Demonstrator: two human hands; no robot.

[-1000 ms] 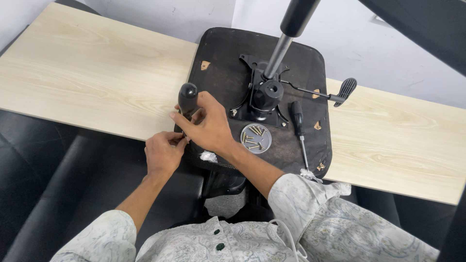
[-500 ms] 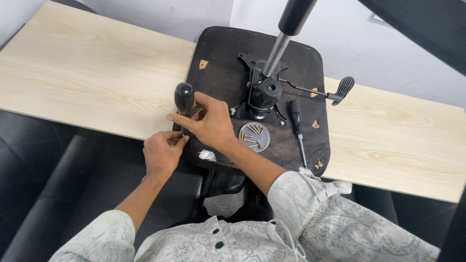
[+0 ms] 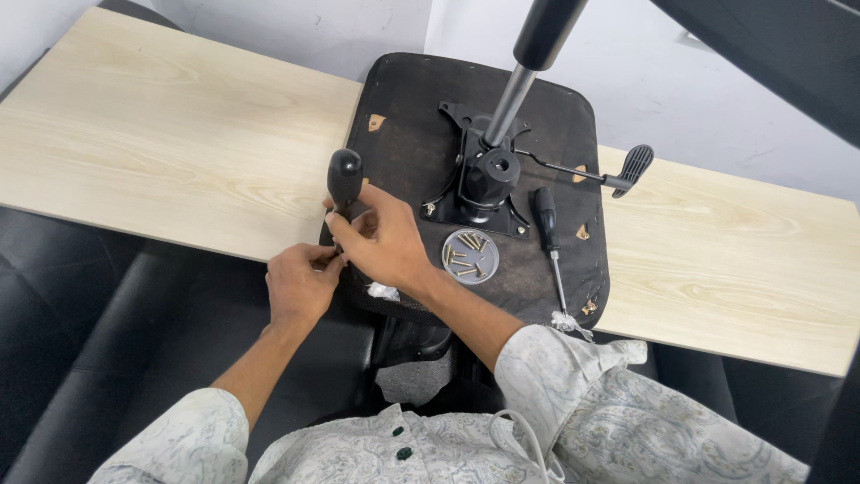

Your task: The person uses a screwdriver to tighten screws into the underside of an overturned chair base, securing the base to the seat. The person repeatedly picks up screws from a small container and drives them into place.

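- Lowest in frame: our patterned grey sleeves, soft printed cloth, with dark buttons down the shirt front.
- Left hand, lower centre-left, is curled narrow at the near left edge of the chair seat. The fingertips pinch something small there; we cannot tell what.
- Right hand, just above and right of the left, is closed around the shaft of a screwdriver standing roughly upright at the seat's left edge. Its tip is hidden behind the fingers.
- The screwdriver has a bulbous black handle, probably rubbery or plastic, light and stiff. We judge the handle the natural place to grip for turning, the shaft the place to steady it, as the hand does now.
- Seat underside: a dark, worn, rounded-rectangle board, matte, with pale chips where the covering has torn. It looks rigid and fairly heavy and overhangs the near edge of the worktop.
- Right of the hands on the seat: a shallow round metal dish of loose brass-coloured screws, small and easy to scatter.
- Beside the dish lies a second screwdriver, black handle, thin steel shaft.
- Centre of the seat: black steel tilt mechanism, hard and angular, bolted down, with a polished gas cylinder rising to the top of frame.
- A lever with a ribbed paddle reaches toward centre right.
- Farthest: pale wood-grain worktop, smooth laminate, then a white wall.
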